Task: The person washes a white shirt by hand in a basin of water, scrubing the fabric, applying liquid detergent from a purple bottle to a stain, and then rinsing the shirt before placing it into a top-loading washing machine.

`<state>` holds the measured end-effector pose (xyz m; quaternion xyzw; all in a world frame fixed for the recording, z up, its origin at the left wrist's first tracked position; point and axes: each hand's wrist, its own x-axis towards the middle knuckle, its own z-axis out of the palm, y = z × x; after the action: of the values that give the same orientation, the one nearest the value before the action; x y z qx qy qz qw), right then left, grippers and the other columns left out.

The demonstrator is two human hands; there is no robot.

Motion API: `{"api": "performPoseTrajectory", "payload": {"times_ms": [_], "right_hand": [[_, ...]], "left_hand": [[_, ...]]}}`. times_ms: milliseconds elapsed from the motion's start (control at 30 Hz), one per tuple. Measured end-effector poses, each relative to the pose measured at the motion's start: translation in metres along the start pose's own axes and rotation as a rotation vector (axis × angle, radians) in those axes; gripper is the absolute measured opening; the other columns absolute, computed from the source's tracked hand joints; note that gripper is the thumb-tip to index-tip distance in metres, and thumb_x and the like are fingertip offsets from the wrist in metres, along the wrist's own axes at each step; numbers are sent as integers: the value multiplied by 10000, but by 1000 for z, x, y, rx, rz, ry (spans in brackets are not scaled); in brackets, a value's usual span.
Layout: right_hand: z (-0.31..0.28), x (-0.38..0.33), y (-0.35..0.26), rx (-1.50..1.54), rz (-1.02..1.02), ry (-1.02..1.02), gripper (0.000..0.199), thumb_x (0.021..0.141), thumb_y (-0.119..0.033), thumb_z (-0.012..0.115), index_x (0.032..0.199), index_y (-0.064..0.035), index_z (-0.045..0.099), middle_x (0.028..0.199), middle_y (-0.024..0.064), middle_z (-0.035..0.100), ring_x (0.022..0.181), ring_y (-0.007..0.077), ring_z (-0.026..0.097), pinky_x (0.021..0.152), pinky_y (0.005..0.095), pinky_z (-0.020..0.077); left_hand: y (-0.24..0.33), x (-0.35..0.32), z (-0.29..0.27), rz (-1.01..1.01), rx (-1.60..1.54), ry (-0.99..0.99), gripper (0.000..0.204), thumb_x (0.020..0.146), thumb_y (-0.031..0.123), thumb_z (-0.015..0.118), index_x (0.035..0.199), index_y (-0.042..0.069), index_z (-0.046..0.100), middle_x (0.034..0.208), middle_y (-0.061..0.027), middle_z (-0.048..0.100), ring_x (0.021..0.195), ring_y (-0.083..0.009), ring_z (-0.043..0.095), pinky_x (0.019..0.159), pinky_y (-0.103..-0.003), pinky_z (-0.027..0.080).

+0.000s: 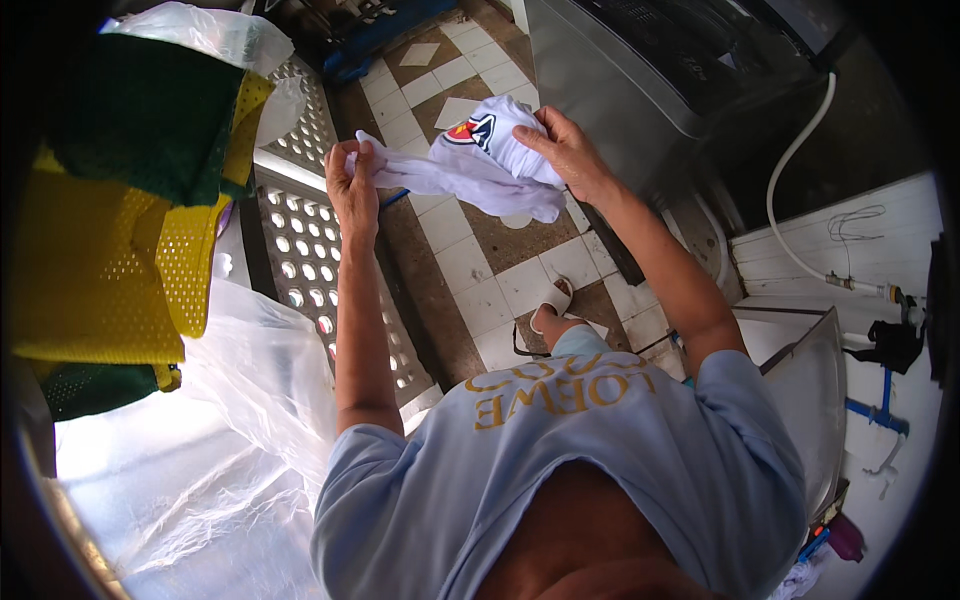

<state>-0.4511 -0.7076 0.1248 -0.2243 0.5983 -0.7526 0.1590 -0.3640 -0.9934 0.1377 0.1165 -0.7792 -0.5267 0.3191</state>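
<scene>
Gripping the white garment (490,165) at both ends, your left hand (352,185) and right hand (565,150) closed on it above the tiled floor (500,280), you risk its slack middle sagging onto the dirty tiles.

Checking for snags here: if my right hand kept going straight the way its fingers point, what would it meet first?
The right hand points toward the left hand, its fingers closed on the white cloth. Beyond the cloth it would probably meet the left hand first, though depth is unclear.
</scene>
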Motion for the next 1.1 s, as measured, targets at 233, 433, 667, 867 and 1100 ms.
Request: {"api": "performPoseTrajectory", "payload": {"times_ms": [233,433,667,867,1100], "right_hand": [[-5,129,34,31,-16,-102,278,920,-265,618,1031,-27,527,906,10,539,824,72,502,725,239,438],[31,239,21,285,27,-76,293,896,-262,641,1039,-38,519,910,21,552,820,78,519,705,247,443],[71,357,28,344,92,-86,334,862,-239,677,1061,-18,524,932,62,594,846,125,577,727,297,487],[37,464,58,384,173,27,345,884,-207,650,1103,13,499,1000,129,606,912,231,646,796,390,553],[32,543,30,371,101,175,315,872,-177,659,1075,16,515,972,114,609,815,206,635,711,363,542]], "left_hand": [[-92,75,-14,-88,330,199,295,916,354,588,1044,92,633,1054,-128,437,1039,-255,431,928,-392,363],[-129,131,-9,21,418,231,224,898,298,633,1004,100,635,1036,-123,425,984,-253,439,899,-373,387],[-166,175,90,18,39,-78,212,936,231,591,962,22,565,869,-77,581,774,-148,557,719,-302,470],[-190,267,118,-243,-380,-295,206,946,244,584,995,52,527,945,-42,575,902,-115,564,791,-294,474],[-222,353,198,-19,-226,-271,194,909,206,637,964,37,560,902,-29,568,767,-110,537,661,-264,457]]}}
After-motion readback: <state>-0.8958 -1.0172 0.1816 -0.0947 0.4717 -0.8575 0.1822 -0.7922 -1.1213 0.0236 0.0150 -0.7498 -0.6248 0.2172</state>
